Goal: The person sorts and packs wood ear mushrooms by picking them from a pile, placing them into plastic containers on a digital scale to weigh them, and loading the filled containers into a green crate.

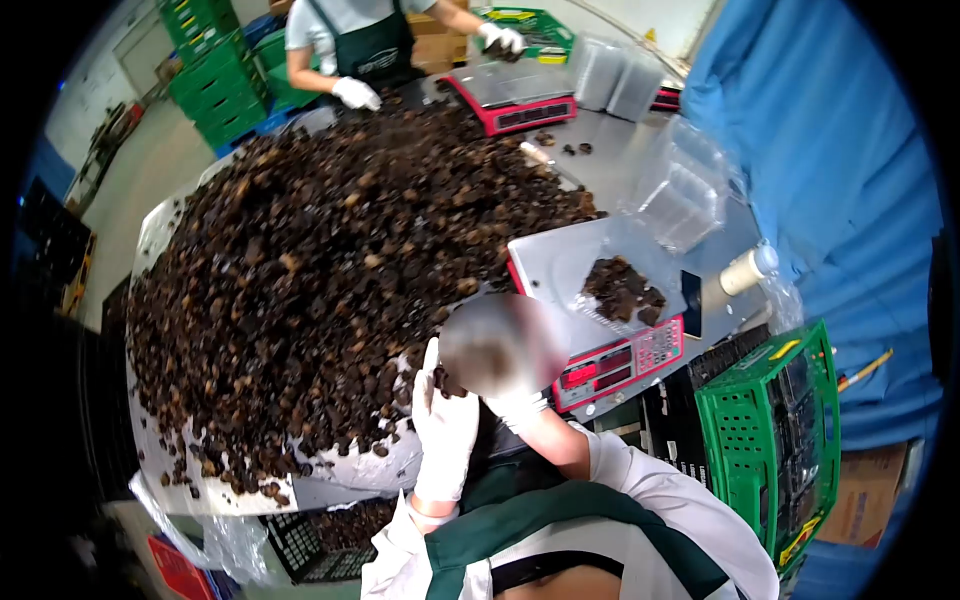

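Poking up beside a dark, bumpy brown lump (449, 383), the fingers of the white-gloved left hand (446, 430) are a little apart; from here I can't tell if they hold it. A blur hides the fingers of the white-gloved right hand (515, 408), so I can't tell about those. A big heap of brown lumps (320, 260) covers much of the grey metal tabletop (600, 165). More lumps sit in a clear plastic tray (628, 240) on a red and silver scale (620, 365).

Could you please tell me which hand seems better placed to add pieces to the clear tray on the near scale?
Probably the right hand, though partly blurred: it is closer to the tray and scale, while the left hand is farther off, beside the pile.
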`<state>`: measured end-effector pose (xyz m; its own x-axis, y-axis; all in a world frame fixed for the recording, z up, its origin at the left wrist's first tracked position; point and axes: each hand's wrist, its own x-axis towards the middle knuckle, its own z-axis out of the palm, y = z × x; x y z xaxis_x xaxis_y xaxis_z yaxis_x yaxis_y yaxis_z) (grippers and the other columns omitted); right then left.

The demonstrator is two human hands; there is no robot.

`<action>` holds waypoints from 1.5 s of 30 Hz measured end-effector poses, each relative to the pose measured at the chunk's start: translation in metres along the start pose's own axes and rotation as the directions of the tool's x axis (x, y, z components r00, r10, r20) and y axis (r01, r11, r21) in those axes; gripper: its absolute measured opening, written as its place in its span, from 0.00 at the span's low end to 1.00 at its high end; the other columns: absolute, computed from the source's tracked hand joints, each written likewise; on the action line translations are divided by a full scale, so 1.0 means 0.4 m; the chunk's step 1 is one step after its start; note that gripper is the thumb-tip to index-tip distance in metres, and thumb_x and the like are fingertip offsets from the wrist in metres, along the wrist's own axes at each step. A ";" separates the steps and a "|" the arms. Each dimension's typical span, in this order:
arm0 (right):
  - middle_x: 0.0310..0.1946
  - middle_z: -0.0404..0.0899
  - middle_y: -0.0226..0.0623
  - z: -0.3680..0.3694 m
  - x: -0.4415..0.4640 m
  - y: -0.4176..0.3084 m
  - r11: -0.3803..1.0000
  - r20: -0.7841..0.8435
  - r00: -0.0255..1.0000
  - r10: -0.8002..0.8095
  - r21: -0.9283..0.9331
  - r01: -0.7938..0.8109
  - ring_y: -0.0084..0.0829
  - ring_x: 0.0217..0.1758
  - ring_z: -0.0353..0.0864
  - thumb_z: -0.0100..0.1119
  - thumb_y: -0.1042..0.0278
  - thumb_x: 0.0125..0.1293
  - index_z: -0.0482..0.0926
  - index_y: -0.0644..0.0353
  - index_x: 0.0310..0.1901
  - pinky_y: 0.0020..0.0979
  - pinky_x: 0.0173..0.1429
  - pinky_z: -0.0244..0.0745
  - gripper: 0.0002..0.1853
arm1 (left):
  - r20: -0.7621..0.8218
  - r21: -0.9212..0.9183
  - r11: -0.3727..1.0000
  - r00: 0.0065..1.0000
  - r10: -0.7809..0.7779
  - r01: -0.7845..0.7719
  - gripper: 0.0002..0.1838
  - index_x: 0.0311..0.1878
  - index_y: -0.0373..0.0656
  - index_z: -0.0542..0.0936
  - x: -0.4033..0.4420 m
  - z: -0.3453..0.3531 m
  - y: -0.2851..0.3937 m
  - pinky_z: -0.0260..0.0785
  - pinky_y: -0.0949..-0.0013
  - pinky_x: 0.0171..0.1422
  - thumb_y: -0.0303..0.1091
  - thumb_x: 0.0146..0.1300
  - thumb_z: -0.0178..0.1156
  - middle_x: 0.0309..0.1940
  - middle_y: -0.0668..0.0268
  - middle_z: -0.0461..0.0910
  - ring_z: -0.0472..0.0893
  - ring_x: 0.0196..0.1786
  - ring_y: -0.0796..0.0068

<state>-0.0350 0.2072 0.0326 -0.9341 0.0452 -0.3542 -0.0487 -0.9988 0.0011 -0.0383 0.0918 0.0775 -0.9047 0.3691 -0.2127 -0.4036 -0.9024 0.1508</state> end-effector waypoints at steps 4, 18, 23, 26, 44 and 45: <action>0.51 0.78 0.43 0.079 -0.020 -0.108 0.991 -0.005 0.993 -0.116 -0.074 0.115 0.41 0.55 0.76 0.42 0.42 0.71 0.74 0.57 0.54 0.43 0.63 0.70 0.26 | 0.076 0.157 0.987 0.996 -0.042 0.030 0.26 0.70 0.46 0.62 0.033 0.097 -0.080 0.61 0.63 0.70 0.37 0.71 0.52 0.66 0.63 0.67 0.67 0.68 0.65; 0.49 0.80 0.42 0.161 -0.130 -0.602 0.676 0.159 0.848 -0.505 -0.537 0.504 0.37 0.52 0.79 0.37 0.42 0.74 0.76 0.61 0.49 0.41 0.62 0.71 0.28 | 0.400 0.877 0.235 0.908 0.124 -0.419 0.17 0.58 0.38 0.73 0.294 0.147 -0.443 0.66 0.71 0.58 0.31 0.69 0.54 0.49 0.64 0.75 0.74 0.48 0.75; 0.44 0.82 0.42 0.106 -0.129 -0.646 0.351 0.280 0.754 -0.594 -0.753 0.556 0.32 0.51 0.79 0.32 0.47 0.77 0.79 0.65 0.44 0.34 0.61 0.69 0.29 | 0.378 0.911 0.135 0.921 0.099 -0.389 0.20 0.59 0.32 0.71 0.332 0.055 -0.482 0.61 0.63 0.69 0.38 0.73 0.48 0.57 0.54 0.73 0.72 0.62 0.64; 0.45 0.82 0.42 0.095 -0.128 -0.658 0.214 0.372 0.743 -0.556 -0.800 0.560 0.32 0.51 0.79 0.30 0.46 0.76 0.78 0.65 0.45 0.35 0.62 0.68 0.31 | 0.261 0.860 0.413 0.954 0.145 -0.298 0.24 0.61 0.31 0.68 0.309 0.087 -0.493 0.57 0.60 0.72 0.44 0.74 0.46 0.59 0.51 0.72 0.70 0.64 0.62; 0.45 0.81 0.40 0.130 -0.307 -0.757 -0.335 0.495 0.658 -0.567 -0.869 0.365 0.24 0.46 0.79 0.52 0.74 0.65 0.76 0.67 0.51 0.25 0.52 0.72 0.14 | -0.008 0.949 0.265 0.824 0.566 -0.173 0.20 0.53 0.40 0.76 -0.009 -0.024 -0.087 0.65 0.64 0.60 0.47 0.71 0.48 0.49 0.63 0.78 0.76 0.54 0.72; 0.49 0.78 0.41 0.111 -0.313 -0.755 -0.342 0.469 0.682 -0.561 -0.882 0.325 0.26 0.44 0.79 0.57 0.70 0.64 0.75 0.64 0.55 0.26 0.51 0.73 0.18 | -0.049 0.961 0.246 0.792 0.609 -0.130 0.20 0.53 0.40 0.76 -0.040 -0.040 -0.064 0.65 0.65 0.60 0.46 0.71 0.48 0.48 0.63 0.78 0.76 0.54 0.72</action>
<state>0.0810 0.5042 0.1182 -0.7755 0.6002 0.1961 0.0252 0.3398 -0.9402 -0.0113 0.1055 0.0617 -0.9554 -0.2682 -0.1236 -0.1126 -0.0561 0.9921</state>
